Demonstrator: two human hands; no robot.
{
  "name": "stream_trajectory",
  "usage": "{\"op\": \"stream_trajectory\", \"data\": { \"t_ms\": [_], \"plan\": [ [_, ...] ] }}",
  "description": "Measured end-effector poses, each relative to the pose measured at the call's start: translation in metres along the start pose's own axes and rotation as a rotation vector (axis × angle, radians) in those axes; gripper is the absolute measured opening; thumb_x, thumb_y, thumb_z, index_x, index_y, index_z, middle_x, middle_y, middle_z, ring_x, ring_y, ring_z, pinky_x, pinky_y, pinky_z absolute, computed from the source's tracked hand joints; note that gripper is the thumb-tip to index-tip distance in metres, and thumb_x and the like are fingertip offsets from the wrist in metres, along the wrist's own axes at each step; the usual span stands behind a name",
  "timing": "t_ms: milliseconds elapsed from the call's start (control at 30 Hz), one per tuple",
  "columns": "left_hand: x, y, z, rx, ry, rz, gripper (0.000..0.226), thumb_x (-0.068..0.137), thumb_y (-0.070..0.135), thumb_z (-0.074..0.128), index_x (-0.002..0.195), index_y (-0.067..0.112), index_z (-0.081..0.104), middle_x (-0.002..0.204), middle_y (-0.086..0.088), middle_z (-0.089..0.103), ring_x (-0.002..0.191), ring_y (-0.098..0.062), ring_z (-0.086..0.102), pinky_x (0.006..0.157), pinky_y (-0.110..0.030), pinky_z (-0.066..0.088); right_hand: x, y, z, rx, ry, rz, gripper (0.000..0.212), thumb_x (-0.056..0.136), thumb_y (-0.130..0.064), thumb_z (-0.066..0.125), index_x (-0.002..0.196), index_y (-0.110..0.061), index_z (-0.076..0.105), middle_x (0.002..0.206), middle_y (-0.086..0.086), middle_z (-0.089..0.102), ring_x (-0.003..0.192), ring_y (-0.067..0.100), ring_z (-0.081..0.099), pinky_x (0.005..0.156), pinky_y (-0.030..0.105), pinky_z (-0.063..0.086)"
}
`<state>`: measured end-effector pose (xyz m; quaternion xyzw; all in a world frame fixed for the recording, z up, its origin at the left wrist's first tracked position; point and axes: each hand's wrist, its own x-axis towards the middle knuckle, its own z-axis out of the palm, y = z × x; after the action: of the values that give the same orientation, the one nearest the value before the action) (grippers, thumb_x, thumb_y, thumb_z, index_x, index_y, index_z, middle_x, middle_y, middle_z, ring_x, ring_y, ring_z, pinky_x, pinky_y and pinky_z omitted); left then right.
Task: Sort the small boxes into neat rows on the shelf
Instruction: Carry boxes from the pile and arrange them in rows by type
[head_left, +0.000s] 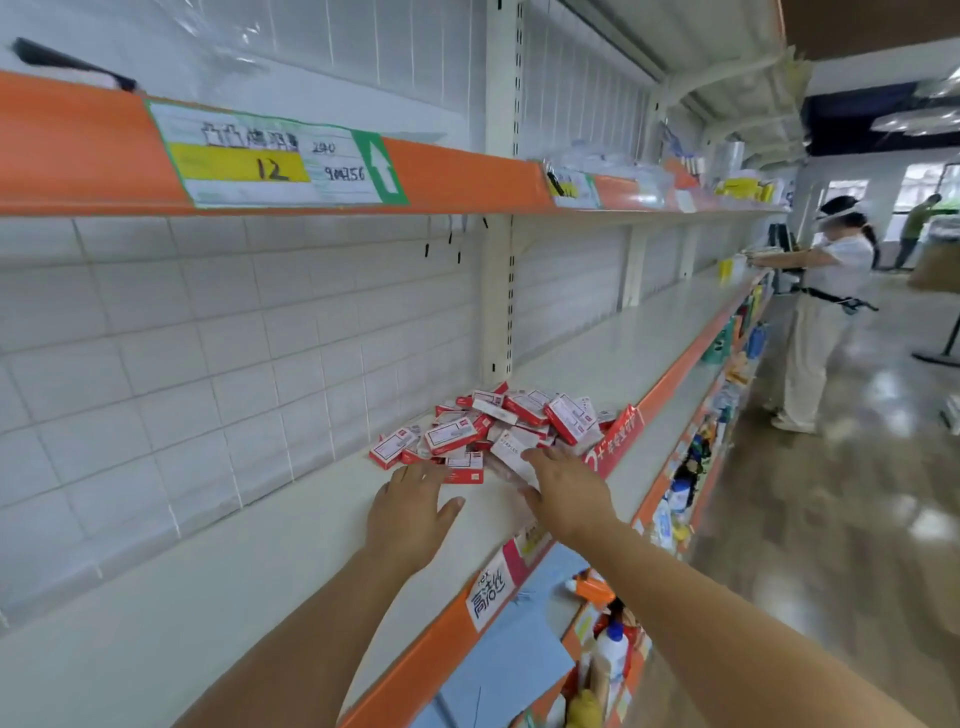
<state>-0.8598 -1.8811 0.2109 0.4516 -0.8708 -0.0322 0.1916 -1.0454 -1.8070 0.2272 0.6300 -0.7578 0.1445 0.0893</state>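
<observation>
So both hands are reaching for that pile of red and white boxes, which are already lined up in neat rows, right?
Not quite. The head view shows the left hand and right hand reaching, but the red and white boxes lie in a jumbled heap on the shelf, not in rows.

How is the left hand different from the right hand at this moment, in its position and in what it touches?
The left hand lies flat, palm down, at the near edge of the heap of small red and white boxes, fingertips by a box at that edge. The right hand reaches further in, with its fingers on a pale box nearer the orange shelf lip. The left thumb points right, while the right thumb points left. Both hands have straight fingers and grip nothing.
</observation>
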Motion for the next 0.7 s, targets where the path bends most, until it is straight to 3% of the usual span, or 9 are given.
{"op": "stream_trajectory", "data": {
  "t_ms": [167,333,433,567,700],
  "plan": [
    [0.028,0.007,0.012,0.028,0.039,-0.066,0.050,0.096,0.042,0.046,0.142,0.026,0.035,0.146,0.003,0.036,0.133,-0.018,0.034,0.108,-0.031,0.031,0.039,0.015,0.013,0.017,-0.013,-0.031,0.048,0.095,-0.039,0.048,0.136,-0.016,0.039,0.133,0.005,0.046,0.118,0.024,0.046,0.094,0.034,0.040],
    [0.059,0.007,0.021,0.032,0.055,-0.160,0.055,0.096,0.042,0.045,0.146,0.025,0.029,0.152,0.001,0.029,0.139,-0.020,0.026,0.113,-0.036,0.027,0.064,0.013,0.028,0.026,0.020,0.000,0.060,0.092,-0.049,0.050,0.138,-0.016,0.030,0.134,0.006,0.041,0.117,0.023,0.046,0.090,0.038,0.048],
    [0.075,0.009,0.027,0.045,0.056,-0.184,0.057,0.097,0.045,0.041,0.148,0.026,0.023,0.155,0.000,0.024,0.142,-0.021,0.021,0.115,-0.038,0.021,0.072,0.012,0.035,-0.008,0.078,0.012,0.057,0.091,-0.049,0.051,0.132,-0.014,0.035,0.129,0.006,0.045,0.111,0.023,0.048,0.083,0.035,0.048],
    [0.092,0.006,0.036,0.079,0.024,-0.155,0.057,0.099,0.047,0.033,0.150,0.025,0.018,0.156,0.000,0.022,0.144,-0.022,0.017,0.116,-0.038,0.016,0.074,0.011,0.047,-0.003,0.078,0.014,0.054,0.089,-0.045,0.055,0.131,-0.014,0.041,0.130,0.007,0.046,0.117,0.026,0.047,0.085,0.039,0.046],
    [0.100,0.004,0.039,0.055,0.047,-0.135,0.054,0.099,0.042,0.037,0.148,0.024,0.023,0.152,0.000,0.031,0.141,-0.021,0.026,0.115,-0.037,0.020,0.072,0.009,0.048,-0.021,0.100,-0.005,0.053,0.084,-0.043,0.062,0.126,-0.015,0.048,0.128,0.007,0.049,0.115,0.026,0.050,0.085,0.038,0.046]
  ]
}}
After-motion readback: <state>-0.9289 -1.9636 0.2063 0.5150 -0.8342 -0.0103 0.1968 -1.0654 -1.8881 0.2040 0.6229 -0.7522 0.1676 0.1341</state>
